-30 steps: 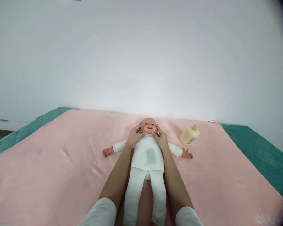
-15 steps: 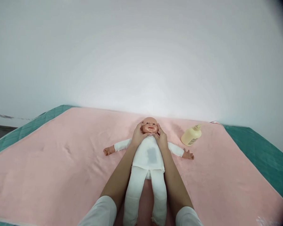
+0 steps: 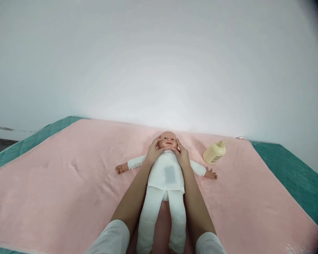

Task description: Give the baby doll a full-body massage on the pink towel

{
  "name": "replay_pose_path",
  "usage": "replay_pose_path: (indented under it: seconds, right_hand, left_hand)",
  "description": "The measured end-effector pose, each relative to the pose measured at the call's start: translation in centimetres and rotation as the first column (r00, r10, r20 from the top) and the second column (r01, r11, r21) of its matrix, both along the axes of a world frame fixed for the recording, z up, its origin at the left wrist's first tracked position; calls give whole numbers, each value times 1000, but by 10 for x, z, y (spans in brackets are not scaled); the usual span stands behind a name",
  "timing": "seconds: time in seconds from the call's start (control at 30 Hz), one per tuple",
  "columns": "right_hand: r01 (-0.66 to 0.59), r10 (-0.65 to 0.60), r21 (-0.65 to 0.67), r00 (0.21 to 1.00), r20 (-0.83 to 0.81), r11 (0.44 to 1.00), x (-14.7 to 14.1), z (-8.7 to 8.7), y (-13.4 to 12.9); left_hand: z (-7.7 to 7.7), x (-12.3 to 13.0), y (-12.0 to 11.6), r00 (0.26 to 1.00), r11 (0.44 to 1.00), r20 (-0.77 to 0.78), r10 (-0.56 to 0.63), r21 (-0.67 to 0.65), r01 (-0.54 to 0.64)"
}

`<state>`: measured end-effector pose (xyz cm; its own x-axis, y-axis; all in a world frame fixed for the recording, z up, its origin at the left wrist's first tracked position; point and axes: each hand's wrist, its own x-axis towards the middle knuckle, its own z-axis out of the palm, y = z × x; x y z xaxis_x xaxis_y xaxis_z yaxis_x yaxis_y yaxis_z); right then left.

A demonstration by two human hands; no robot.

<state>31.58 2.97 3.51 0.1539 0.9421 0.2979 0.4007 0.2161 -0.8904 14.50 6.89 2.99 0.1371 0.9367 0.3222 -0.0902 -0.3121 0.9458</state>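
Note:
A baby doll point(image 3: 165, 176) in white cloth lies on its back, with its arms spread out and its legs toward me. My left hand point(image 3: 154, 150) cups one side of its head, thumb along the jaw below the mouth. On the other side my right hand point(image 3: 182, 154) does the same, its fingers against the cheek and ear area. Both hands hold the head between them, and the fingertips behind it are partly hidden. A grey rectangular patch marks the doll's chest.
A pale yellow pump bottle point(image 3: 214, 152) stands right of the doll, close to its outstretched arm. Beneath everything is a pink sheet point(image 3: 69, 190) over a green quilted cover point(image 3: 294, 173). A plain white wall point(image 3: 159, 63) rises behind the far edge.
Both thumbs have shifted slightly upward along the doll's jaw. The hands stay on its head; the doll and the bottle keep their places, while the view has shifted very slightly.

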Motion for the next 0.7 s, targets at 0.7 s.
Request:
replay_pose_path:
  seconds: [0.7]
  right_hand:
    - [-113,112,-21,992,-52,993,9,0,-2]
  left_hand:
    - [3,-12,-1,992,988,60,-111,-99,117]
